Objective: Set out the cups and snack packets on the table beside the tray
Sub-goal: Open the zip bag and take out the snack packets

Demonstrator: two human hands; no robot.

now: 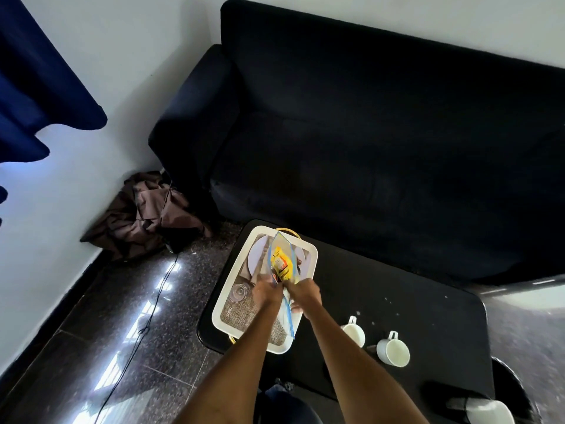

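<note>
1. Head view: a clear zip bag (282, 261) with a blue-edged seal is held above the white tray (308, 255), with yellow snack packets (279, 261) inside it. Its long axis runs from the hands towards the tray's far edge, the bag's far end pointing away from the person towards the sofa (382, 133).
2. The left hand (266, 290) grips the bag's near end, fingers curled round the plastic. The right hand (304, 290) grips the same end just beside it, fingers likewise curled. The bag stretches away beyond both hands, and a loose blue-edged strip of it hangs below the right wrist over the tray's near right corner.
3. The tray sits at the left end of the black tabletop (412, 301), its long side running away from the person. In it lie a white plate (255, 255) at the far end, an upturned glass (240, 292) by the left rim, and a woven mat (237, 312) underneath.
4. Two white cups (393, 350) lie on their sides on the tabletop right of the tray, near the near edge, handles pointing away; the left one is partly hidden by the right forearm.
5. A brown cloth (143, 215) is heaped on the floor in the corner beside the sofa.
</note>
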